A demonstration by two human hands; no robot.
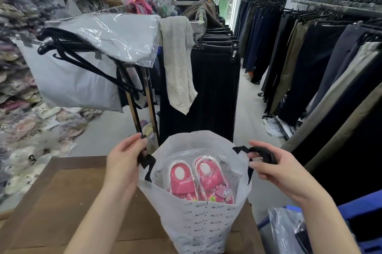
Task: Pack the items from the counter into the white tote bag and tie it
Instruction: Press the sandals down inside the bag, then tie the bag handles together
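The white tote bag (203, 227), printed with small black logos, stands upright on the brown counter (68, 198) with its mouth open. Inside lies a pair of pink slippers (201, 179) wrapped in clear plastic. My left hand (126, 156) pinches the left black ribbon tie (147, 162) at the bag's rim. My right hand (270, 165) grips the right black ribbon tie (262, 153). Both ties are pulled outward, apart from each other.
A chrome clothes rack (144, 105) with black hangers and plastic-wrapped garments stands just behind the counter. Black skirts (215, 92) hang beyond the bag. A blue crate (361, 212) with a plastic bag sits at lower right. Packed slippers pile at left.
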